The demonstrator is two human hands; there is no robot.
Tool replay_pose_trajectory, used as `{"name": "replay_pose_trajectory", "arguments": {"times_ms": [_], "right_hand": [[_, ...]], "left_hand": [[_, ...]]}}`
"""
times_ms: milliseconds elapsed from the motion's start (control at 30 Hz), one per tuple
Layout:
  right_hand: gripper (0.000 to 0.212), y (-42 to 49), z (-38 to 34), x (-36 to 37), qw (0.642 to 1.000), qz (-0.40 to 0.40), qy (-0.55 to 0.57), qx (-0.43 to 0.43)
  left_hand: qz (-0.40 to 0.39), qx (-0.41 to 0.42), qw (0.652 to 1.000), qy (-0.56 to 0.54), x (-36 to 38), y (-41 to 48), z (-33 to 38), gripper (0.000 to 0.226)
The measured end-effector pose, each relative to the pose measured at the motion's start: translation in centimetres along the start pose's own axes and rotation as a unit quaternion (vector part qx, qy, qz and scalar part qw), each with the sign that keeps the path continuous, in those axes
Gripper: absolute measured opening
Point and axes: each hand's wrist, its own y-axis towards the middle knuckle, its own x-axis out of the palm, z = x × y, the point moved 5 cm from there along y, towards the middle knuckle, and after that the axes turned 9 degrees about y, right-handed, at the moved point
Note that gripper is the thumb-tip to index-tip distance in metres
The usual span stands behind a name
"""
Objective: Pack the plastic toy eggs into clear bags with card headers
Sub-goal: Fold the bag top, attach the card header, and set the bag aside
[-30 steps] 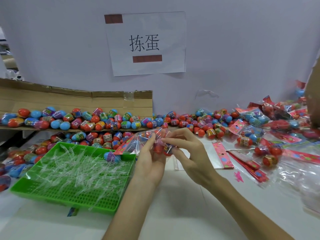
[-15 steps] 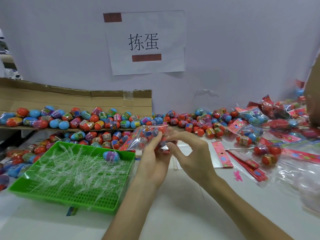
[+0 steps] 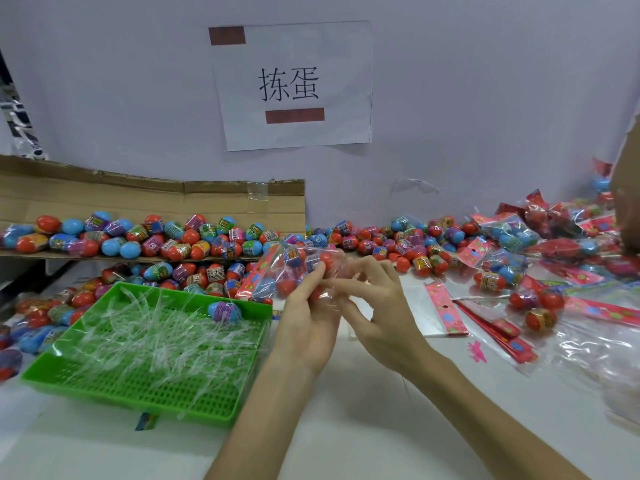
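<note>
Head camera showed the left hand gripping the egg-filled clear bag just right of the green tray, steadying it. The right hand pinched its loose plastic end, likely to close it.

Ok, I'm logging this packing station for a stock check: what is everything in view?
paper sign: one, white, taped to the wall
cardboard flap: one, brown, back left
loose eggs: many, red, blue, purple, along the wall
green tray: one, front left
clear strips: many, in the tray
single egg: one, blue and purple, in the tray
empty bags: several, clear with pink headers, right of the hands
packed bags: several, back right
table: one, white
held bag: one, clear, pink header, eggs inside
left hand: grips the held bag
right hand: pinches its clear film
</note>
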Motion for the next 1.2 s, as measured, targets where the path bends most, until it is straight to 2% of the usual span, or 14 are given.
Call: {"name": "replay_pose_trajectory", "arguments": {"times_ms": [133, 233, 300, 367, 467, 533, 567, 667, 733, 833, 933, 1033, 1200], "right_hand": [[0.041, -0.1, -0.4, 0.6, 0.997, -0.07, -0.016, 0.011], [0.045, 0.0, -0.1, 0.6, 0.996, -0.083, -0.016, 0.015], [0.042, 0.0, 0.0, 0.2, 0.999, -0.049, -0.001, 0.015], [0.036, 0.1, -0.1, -0.7, 1.0, 0.022, 0.02, 0.006], [0.027, 0.6, 0.0, -2.2, 0.992, 0.111, 0.054, 0.018], [0.012, 1.0, 0.8, -2.8, 0.981, 0.133, 0.114, 0.077], [0.013, 1.1, 1.3, -2.9, 0.971, 0.133, 0.157, 0.123], [0.043, 0.9, 2.8, -2.3, 0.944, 0.11, 0.225, 0.215], [0.048, 0.8, 2.9, -1.8, 0.943, 0.085, 0.225, 0.229], [0.037, 0.6, 2.6, -1.4, 0.952, 0.073, 0.209, 0.211], [0.024, 0.5, 2.7, -1.1, 0.947, 0.062, 0.228, 0.218], [0.02, 0.6, 2.8, -1.2, 0.928, 0.066, 0.272, 0.245], [0.015, 0.6, 2.8, -1.7, 0.918, 0.09, 0.28, 0.268]], "left_hand": [[-0.003, -0.002, 1.0, 0.005, 0.0, 0.0, -0.1, 0.031], [-0.008, -0.002, 1.0, 0.004, -0.1, 0.0, 0.0, 0.032], [0.003, -0.005, 1.0, -0.001, -0.2, 0.2, 0.1, 0.037], [0.021, -0.005, 0.999, -0.025, -0.5, 0.3, 0.3, 0.041], [0.011, 0.001, 0.998, -0.058, -0.5, 0.6, 0.4, 0.025], [0.004, 0.0, 0.998, -0.06, -0.3, 0.4, 0.4, 0.025], [-0.001, 0.0, 0.998, -0.06, -0.2, 0.5, 0.2, 0.028], [-0.022, -0.001, 0.999, -0.036, 0.3, 0.3, -0.2, 0.022], [-0.029, -0.006, 1.0, -0.005, 0.6, 0.1, -0.6, 0.023], [-0.032, -0.026, 0.999, 0.035, 0.9, 0.0, -1.4, 0.028], [-0.025, -0.044, 0.998, 0.039, 1.1, -0.1, -1.9, 0.023], [-0.038, -0.047, 0.997, 0.043, 1.0, 0.0, -2.0, 0.023], [-0.059, -0.047, 0.995, 0.071, 1.3, -0.2, -1.8, 0.019]]}}
